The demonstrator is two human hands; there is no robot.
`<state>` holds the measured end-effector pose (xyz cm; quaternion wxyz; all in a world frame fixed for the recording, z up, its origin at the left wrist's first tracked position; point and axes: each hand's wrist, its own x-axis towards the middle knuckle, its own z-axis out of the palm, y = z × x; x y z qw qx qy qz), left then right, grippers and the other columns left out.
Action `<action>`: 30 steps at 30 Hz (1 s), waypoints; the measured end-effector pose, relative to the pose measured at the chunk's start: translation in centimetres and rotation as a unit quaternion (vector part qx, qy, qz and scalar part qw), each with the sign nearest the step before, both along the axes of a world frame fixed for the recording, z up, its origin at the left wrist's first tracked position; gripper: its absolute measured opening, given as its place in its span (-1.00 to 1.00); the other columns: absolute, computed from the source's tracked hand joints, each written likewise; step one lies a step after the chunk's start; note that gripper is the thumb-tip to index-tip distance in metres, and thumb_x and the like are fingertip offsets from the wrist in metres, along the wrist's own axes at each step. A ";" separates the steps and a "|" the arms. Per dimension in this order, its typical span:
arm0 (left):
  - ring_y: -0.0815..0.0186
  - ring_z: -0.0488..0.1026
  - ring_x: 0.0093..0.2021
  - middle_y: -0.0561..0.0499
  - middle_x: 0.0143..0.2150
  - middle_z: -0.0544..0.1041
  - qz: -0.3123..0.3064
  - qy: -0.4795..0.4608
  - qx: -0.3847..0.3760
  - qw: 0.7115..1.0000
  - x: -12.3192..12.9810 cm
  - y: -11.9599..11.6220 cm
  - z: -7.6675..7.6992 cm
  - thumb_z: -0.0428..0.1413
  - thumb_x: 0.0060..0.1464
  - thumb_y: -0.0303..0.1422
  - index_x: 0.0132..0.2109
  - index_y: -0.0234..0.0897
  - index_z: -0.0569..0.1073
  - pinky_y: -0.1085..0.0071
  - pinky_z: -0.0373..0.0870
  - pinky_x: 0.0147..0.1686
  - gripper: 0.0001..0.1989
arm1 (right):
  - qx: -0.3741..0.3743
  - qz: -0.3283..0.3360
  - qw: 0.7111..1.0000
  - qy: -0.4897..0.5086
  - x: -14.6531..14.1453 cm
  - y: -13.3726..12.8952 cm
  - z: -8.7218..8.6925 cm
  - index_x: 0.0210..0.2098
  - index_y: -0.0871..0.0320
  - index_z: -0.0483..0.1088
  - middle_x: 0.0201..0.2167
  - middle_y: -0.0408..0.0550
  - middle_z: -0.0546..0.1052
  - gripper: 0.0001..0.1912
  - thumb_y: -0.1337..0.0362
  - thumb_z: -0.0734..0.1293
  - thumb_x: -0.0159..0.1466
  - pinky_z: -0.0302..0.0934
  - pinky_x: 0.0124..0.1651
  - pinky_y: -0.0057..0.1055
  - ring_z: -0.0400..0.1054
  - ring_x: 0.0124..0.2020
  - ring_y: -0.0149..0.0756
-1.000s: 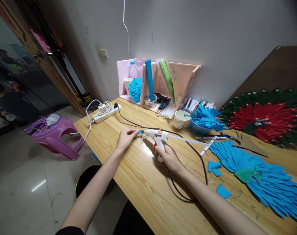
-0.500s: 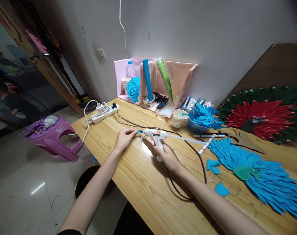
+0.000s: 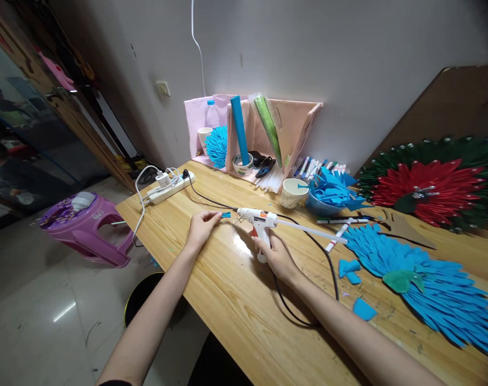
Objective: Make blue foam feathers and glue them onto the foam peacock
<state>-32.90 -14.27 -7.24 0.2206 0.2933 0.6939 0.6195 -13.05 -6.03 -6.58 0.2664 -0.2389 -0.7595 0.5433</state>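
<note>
Between its thumb and fingers my left hand (image 3: 201,230) pinches a small blue foam piece (image 3: 226,215), whose end sticks out to the right. My right hand (image 3: 280,257) is wrapped round the handle of a white hot glue gun (image 3: 257,217). The gun's nozzle points left, a short gap away from the blue piece. A long translucent glue stick (image 3: 308,230) juts from the gun's back. On the right of the table lies a blue feathered foam shape (image 3: 437,289) with a green bird-head piece (image 3: 400,280) on it.
A black cord (image 3: 335,279) loops around my right hand. A power strip (image 3: 171,187) sits at the table's left edge. Behind are a paper cup (image 3: 294,194), a bowl (image 3: 324,206) of blue scraps and a pink organizer (image 3: 308,128). Markers (image 3: 336,236) and blue offcuts (image 3: 363,309) lie right.
My left hand has drawn slightly left with the blue piece, opening a gap from the glue gun's nozzle. My right hand has barely moved. The view has shifted a little.
</note>
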 end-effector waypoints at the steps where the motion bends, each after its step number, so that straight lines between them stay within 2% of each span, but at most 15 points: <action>1: 0.30 0.46 -0.40 -0.07 -0.40 0.56 0.002 -0.001 0.000 1.000 0.0 0.0 0.0 0.22 -0.23 -0.21 -0.35 -0.36 0.54 0.41 0.38 -0.34 -0.69 | 0.004 0.007 1.000 0.001 0.0 0.0 0.0 -0.30 0.18 0.31 -0.48 -0.13 0.37 -0.77 0.16 0.16 0.19 0.12 -0.33 -0.42 0.23 -0.44 -0.33; 10: 0.32 0.44 -0.42 -0.06 -0.41 0.56 -0.005 -0.009 -0.007 1.000 0.4 -0.1 0.5 0.23 -0.22 -0.23 -0.35 -0.36 0.54 0.44 0.36 -0.35 -0.71 | 0.021 0.031 0.999 -0.019 0.0 -0.1 -0.2 -0.35 0.18 0.29 -0.49 -0.16 0.35 -0.79 0.17 0.17 0.18 0.10 -0.36 -0.44 0.20 -0.46 -0.36; 17: 0.30 0.45 -0.42 -0.05 -0.43 0.56 0.000 -0.015 -0.010 1.000 0.6 -0.1 0.8 0.24 -0.25 -0.22 -0.36 -0.35 0.55 0.42 0.36 -0.35 -0.71 | 0.005 0.031 0.999 -0.015 0.0 -0.1 0.0 -0.38 0.17 0.29 -0.52 -0.16 0.33 -0.79 0.16 0.17 0.17 0.09 -0.40 -0.46 0.18 -0.48 -0.36; 25: 0.32 0.45 -0.42 -0.06 -0.41 0.55 -0.006 -0.012 -0.009 1.000 0.4 -0.1 0.4 0.23 -0.24 -0.22 -0.35 -0.37 0.54 0.44 0.36 -0.34 -0.69 | -0.019 0.050 0.998 -0.023 0.0 -0.1 -0.3 -0.33 0.17 0.28 -0.54 -0.18 0.30 -0.79 0.16 0.16 0.20 0.07 -0.43 -0.48 0.16 -0.50 -0.38; 30: 0.32 0.45 -0.42 -0.07 -0.40 0.55 -0.008 -0.010 -0.010 1.000 0.2 -0.1 0.2 0.23 -0.24 -0.19 -0.35 -0.37 0.54 0.43 0.37 -0.34 -0.67 | 0.001 0.038 0.999 -0.020 0.0 0.0 -0.4 -0.33 0.18 0.30 -0.50 -0.16 0.34 -0.79 0.18 0.16 0.19 0.09 -0.39 -0.46 0.19 -0.47 -0.36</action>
